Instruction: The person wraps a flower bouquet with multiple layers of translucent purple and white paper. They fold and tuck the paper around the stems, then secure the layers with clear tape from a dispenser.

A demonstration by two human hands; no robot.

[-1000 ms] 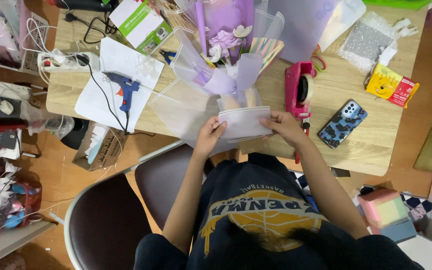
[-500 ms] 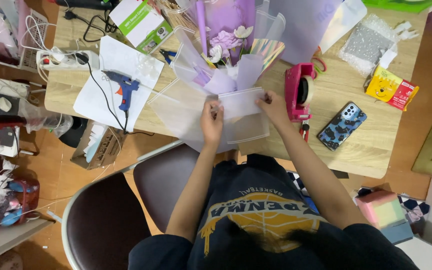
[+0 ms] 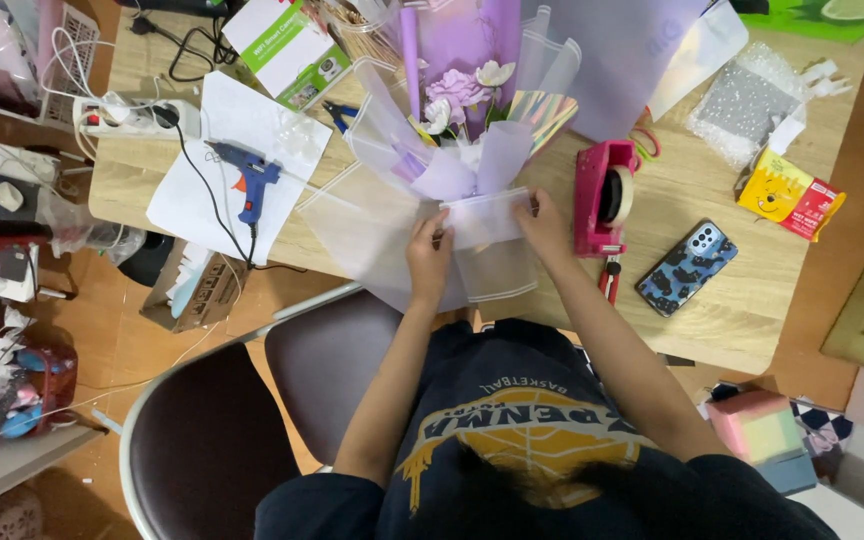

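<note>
Both hands have moved up from the table's near edge: left hand (image 3: pixel 430 255) and right hand (image 3: pixel 542 222) now pinch a translucent sheet (image 3: pixel 487 225) flat against the bouquet (image 3: pixel 467 130) base (wrapping continues), mid-table.

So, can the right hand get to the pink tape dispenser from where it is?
Probably yes. The right hand rests on the translucent wrapping sheet, right beside the pink tape dispenser, and nothing lies between them.

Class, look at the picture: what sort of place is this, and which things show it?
Probably a home craft table for making bouquets. Both hands, left hand and right hand, hold wrapping paper on a bouquet, beside a glue gun and tape dispenser.
</note>
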